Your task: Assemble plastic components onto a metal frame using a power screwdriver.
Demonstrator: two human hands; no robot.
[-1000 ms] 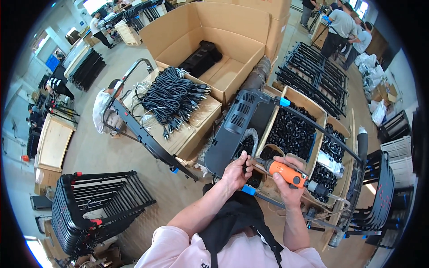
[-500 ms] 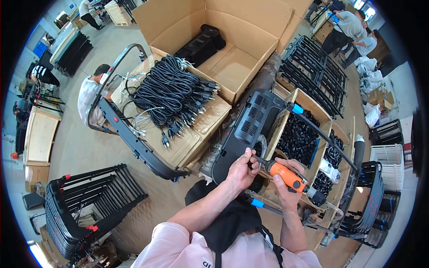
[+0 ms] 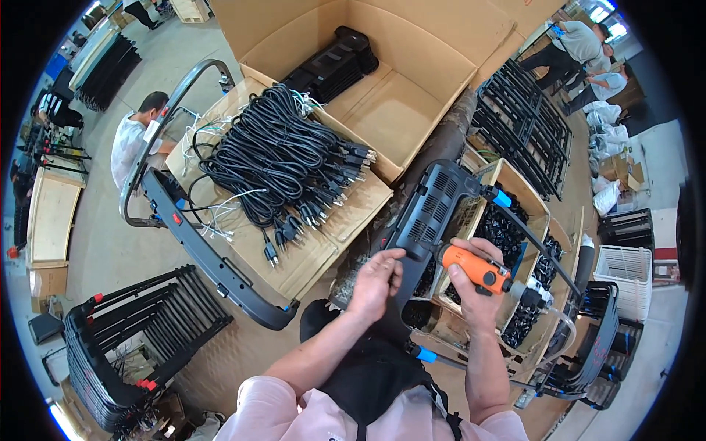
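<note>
My right hand (image 3: 476, 283) is wrapped round an orange air screwdriver (image 3: 471, 266), with a clear hose leading off its rear end. The tool's front end is at the black vented plastic housing (image 3: 432, 209); whether its bit touches a screw is hidden. To the left of the tool, my left hand (image 3: 373, 285) has its fingers curled and the index fingertip by the housing's edge. Anything pinched in those fingers is too small to make out. The housing belongs to a black frame whose tubes carry blue tape (image 3: 501, 198).
Wooden bins of small black parts (image 3: 507, 231) stand behind the tool. Left of the housing, bundled black power cords (image 3: 272, 158) lie on cardboard, beside a large open carton (image 3: 397, 103) and a curved black frame (image 3: 213, 257). A co-worker (image 3: 136, 140) sits at far left.
My left hand has come away from the screwdriver's tip, moving left and down. The screwdriver's front end now meets the housing. The whole view has shifted slightly.
</note>
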